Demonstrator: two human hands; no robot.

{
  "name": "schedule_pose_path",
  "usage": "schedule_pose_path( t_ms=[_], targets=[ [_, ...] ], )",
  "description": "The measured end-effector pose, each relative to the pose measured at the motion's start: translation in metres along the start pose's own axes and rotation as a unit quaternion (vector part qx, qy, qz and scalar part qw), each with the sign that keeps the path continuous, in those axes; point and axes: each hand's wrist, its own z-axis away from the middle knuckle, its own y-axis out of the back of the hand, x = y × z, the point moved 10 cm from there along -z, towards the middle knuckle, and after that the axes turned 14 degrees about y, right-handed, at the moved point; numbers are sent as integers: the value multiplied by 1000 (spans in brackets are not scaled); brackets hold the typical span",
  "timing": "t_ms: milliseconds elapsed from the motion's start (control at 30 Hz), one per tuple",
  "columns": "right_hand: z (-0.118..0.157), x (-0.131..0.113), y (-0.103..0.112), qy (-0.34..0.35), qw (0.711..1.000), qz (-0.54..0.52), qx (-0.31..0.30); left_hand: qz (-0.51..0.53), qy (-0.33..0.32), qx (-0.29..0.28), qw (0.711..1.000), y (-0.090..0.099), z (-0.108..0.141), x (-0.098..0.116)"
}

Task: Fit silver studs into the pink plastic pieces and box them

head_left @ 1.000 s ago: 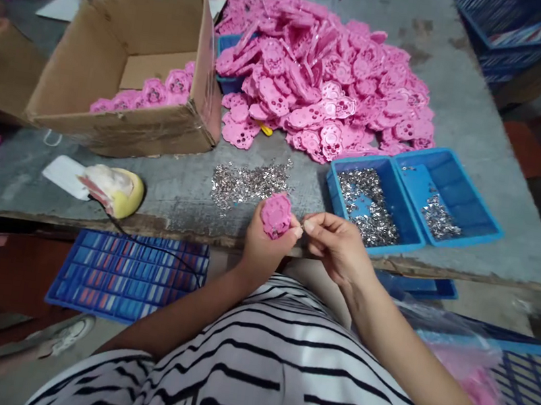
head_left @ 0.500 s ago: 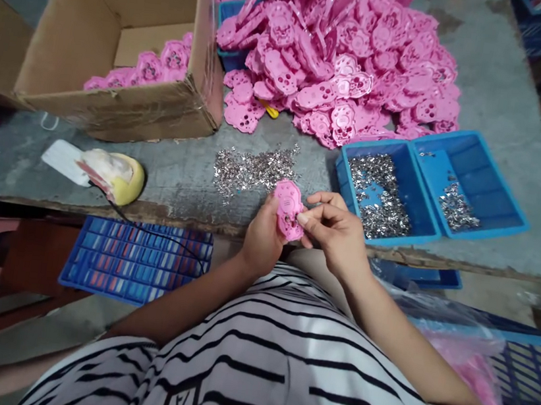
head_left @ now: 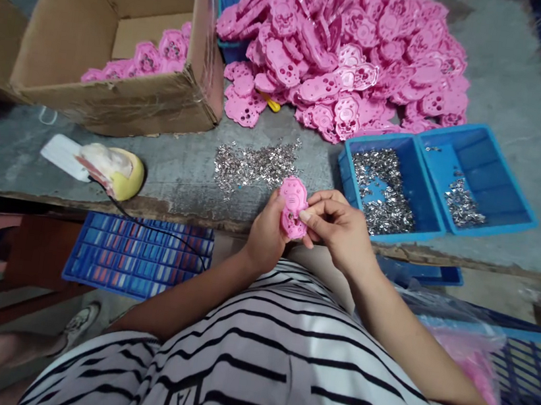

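My left hand (head_left: 267, 234) grips a pink plastic piece (head_left: 294, 195) with a scalloped outline and small holes, held upright just past the table's front edge. The thumb and fingertips of my right hand (head_left: 337, 228) are pinched together at the piece's lower right side, by its holes. Whatever sits between those fingertips is too small or hidden to make out. Behind my hands lies a loose heap of small shiny metal parts (head_left: 255, 164). To the right, similar metal parts (head_left: 386, 211) fill much of a blue bin (head_left: 431, 217).
A second blue bin (head_left: 511, 188) holds fewer metal parts. At the back rises a big pile of pink pieces (head_left: 339, 59). Left of it stands an open cardboard box (head_left: 114, 102) with pink pieces inside. A yellow-based object (head_left: 131, 177) with a black cord lies near the table edge.
Both hands and the pink piece have shifted very slightly to the right in the picture. The right fingertips have drawn closer to the piece's holes. On the left, a person's shoe has come into view.
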Motion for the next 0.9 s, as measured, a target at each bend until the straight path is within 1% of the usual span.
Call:
schedule_pose_path(
  t_ms=[67, 167, 300, 400, 533, 667, 700, 767, 800, 833, 867, 900],
  targets=[
    [0, -1, 0, 0, 1000, 3, -6, -10, -8, -11, 1000, -1, 0, 1],
    [-1, -2, -1, 1, 1000, 8, -23, 3, -17, -24, 1000, -2, 0, 1],
    [-2, -2, -3, -1, 999, 18, -44, 2, 0, -19, 1000, -4, 0, -2],
    [-2, -3, -1, 5, 999, 25, -39, -10, 13, -21, 1000, -6, 1, -4],
    [0, 0, 0, 10, 999, 38, -30, 7, 7, -18, 1000, -6, 2, -2],
    [4, 1, 5, 36, 996, 75, 7, -11, 31, -16, 999, -8, 0, -8],
    [4, 1, 5, 40, 996, 82, 7, -13, 35, -20, 999, -9, -1, -9],
    [2, -2, 8, 49, 994, 97, -12, -12, 27, -41, 999, -12, -1, -8],
    [-1, -8, 14, 65, 991, 117, -16, -13, 20, -56, 998, -15, 0, -6],
    [-5, -16, 25, 90, 984, 152, -2, -19, 14, -72, 997, -18, 1, -5],
    [-10, -26, 42, 119, 971, 205, 27, -30, 12, -85, 996, -21, 2, -4],
    [-14, -37, 60, 144, 948, 275, 61, -43, 14, -92, 995, -22, 4, -4]
  ],
)
